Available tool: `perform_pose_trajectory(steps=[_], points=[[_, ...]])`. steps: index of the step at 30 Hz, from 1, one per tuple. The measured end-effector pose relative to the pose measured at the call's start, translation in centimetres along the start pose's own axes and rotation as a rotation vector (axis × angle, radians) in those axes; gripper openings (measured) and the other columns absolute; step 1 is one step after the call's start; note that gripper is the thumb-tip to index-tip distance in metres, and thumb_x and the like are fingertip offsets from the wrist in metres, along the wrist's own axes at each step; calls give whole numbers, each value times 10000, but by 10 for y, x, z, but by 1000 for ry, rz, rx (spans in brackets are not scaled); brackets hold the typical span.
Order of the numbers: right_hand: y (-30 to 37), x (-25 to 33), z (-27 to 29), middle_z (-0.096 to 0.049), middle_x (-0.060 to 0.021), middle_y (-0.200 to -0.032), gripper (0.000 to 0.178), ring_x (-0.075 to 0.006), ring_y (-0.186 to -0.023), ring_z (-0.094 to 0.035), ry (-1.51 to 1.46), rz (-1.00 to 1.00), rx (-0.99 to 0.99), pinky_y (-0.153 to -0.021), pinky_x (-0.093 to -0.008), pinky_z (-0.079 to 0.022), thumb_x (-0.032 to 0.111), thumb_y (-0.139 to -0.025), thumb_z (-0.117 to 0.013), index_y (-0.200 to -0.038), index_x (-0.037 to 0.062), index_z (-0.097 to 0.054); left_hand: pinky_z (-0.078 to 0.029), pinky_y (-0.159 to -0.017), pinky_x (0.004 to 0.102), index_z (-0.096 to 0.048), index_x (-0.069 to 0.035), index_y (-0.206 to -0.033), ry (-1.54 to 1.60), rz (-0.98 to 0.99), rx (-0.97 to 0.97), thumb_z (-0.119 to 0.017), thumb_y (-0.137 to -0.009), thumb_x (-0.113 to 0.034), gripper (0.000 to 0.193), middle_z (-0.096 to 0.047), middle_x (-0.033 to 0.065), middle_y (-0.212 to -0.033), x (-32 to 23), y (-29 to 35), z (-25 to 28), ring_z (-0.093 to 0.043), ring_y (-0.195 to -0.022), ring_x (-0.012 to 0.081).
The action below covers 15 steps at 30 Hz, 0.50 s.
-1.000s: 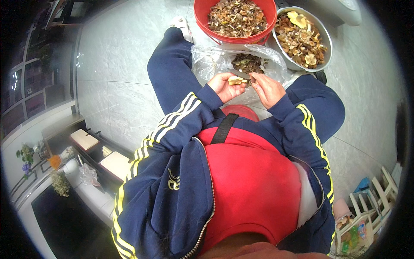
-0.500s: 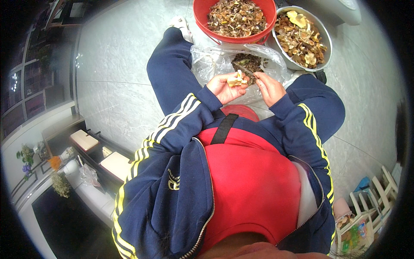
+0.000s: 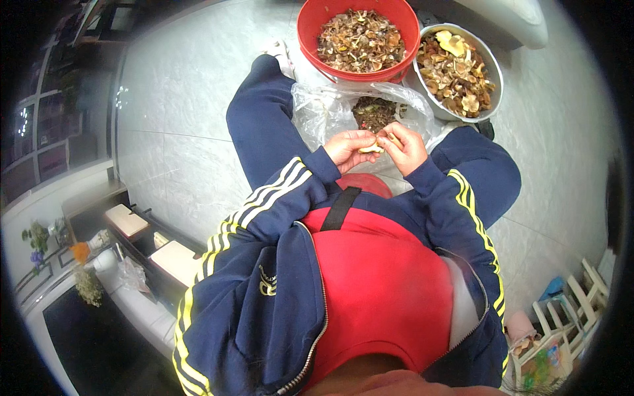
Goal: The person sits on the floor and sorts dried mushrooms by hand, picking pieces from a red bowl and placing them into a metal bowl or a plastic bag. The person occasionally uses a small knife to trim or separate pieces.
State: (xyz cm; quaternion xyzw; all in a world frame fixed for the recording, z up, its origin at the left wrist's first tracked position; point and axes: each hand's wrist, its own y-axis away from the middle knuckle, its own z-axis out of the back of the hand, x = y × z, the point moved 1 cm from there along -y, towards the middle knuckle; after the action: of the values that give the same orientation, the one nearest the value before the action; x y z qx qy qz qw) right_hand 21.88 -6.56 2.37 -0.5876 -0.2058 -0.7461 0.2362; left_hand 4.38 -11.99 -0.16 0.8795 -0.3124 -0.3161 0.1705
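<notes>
Above the bag, my left hand (image 3: 350,149) pinches a pale yellow mushroom (image 3: 371,149) between thumb and fingers. My right hand (image 3: 405,149) meets it from the other side, its fingertips closed at the mushroom. Between the right fingers shows a small tan-brown end of something slim; the fingers hide the rest. Just beyond both hands, a clear plastic bag (image 3: 317,109) lies spread open between my legs, with dark brown scraps (image 3: 374,113) inside.
A red bucket (image 3: 307,49) full of cut mushrooms stands past the bag. Right of it sits a silvery metal pot (image 3: 496,82) heaped with mushrooms. A pale slatted rack (image 3: 568,317) is at the lower right. Drawers (image 3: 142,231) line the left side.
My hands have come closer together and slightly lower. The mushroom is turned and more covered by fingers. The slim brownish thing that stuck out from my right fingers is now mostly hidden.
</notes>
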Motion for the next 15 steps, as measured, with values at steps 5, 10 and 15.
perform_pose_trajectory(steps=[5, 10, 15], points=[[1, -4, 1, -595, -120, -734, 77, -170, -664, -585, 128, 15, -34, -602, -281, -445, 57, -820, -621, -854, 4, -577, -472, -846, 309, -549, 14, -1108, -96, 23, 10, -523, -920, -128, 237, -602, 85, -1041, 1, -1, 1, -589, -969, 180], [2, -12, 3, -573, -148, -699, 108, -248, -638, -582, 185, -39, -43, -572, -329, -434, 89, -811, -634, -836, 16, -558, -480, -813, 292, -567, 1, -1068, -160, -21, -66, -565, -897, -128, 214, -609, 66, -999, 4, -7, 8, -601, -918, 157], [-3, -18, 5, -585, -73, -723, 78, -114, -659, -542, 143, -52, -84, -601, -270, -437, 30, -827, -602, -895, 10, -568, -441, -796, 236, -600, -25, -1002, -500, -126, -209, -627, -850, -130, 186, -627, 26, -921, 0, -10, 23, -582, -857, 103]])
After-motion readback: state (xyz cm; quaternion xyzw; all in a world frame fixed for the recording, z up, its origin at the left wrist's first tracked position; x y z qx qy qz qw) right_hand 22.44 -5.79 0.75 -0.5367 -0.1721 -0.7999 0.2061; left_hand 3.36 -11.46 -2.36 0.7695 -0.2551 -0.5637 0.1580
